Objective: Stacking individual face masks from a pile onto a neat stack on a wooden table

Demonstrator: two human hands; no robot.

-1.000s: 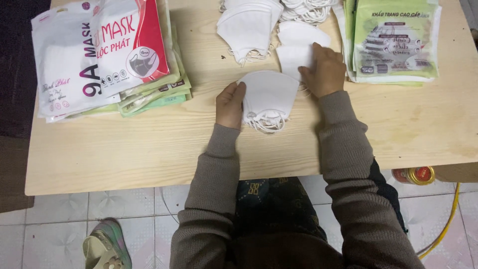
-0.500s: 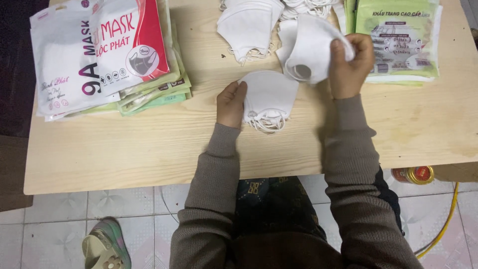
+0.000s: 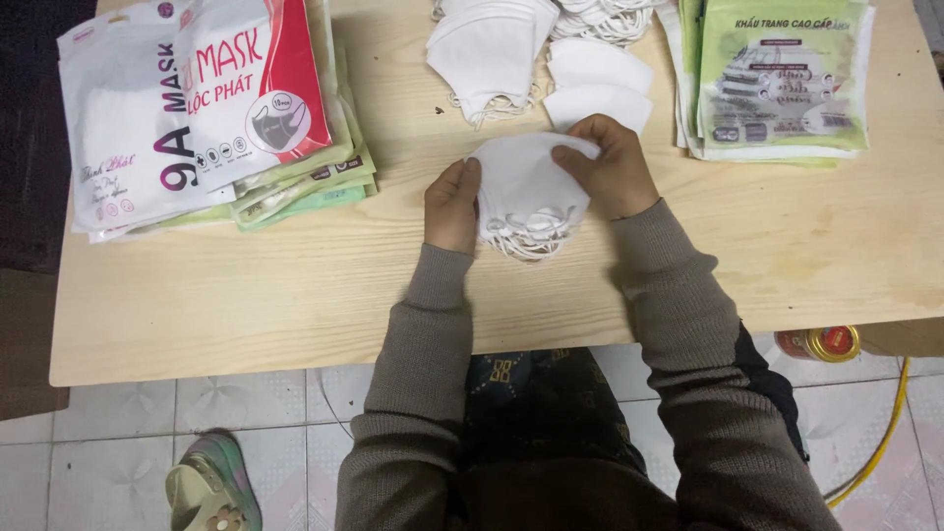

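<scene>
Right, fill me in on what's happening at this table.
A person seated at a light wooden table has both hands on a small stack of white face masks. The left hand steadies its left edge, and the right hand presses on the top right. More loose white masks lie further back. A pile of printed mask packets sits at the left, another packet pile at the right.

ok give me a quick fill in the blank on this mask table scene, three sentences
1. Both hands rest on a small stack of ____ face masks.
2. The left hand and right hand work over a ____ table.
3. The green packets lie to the person's ____.

Missing words: white; wooden; right
</scene>
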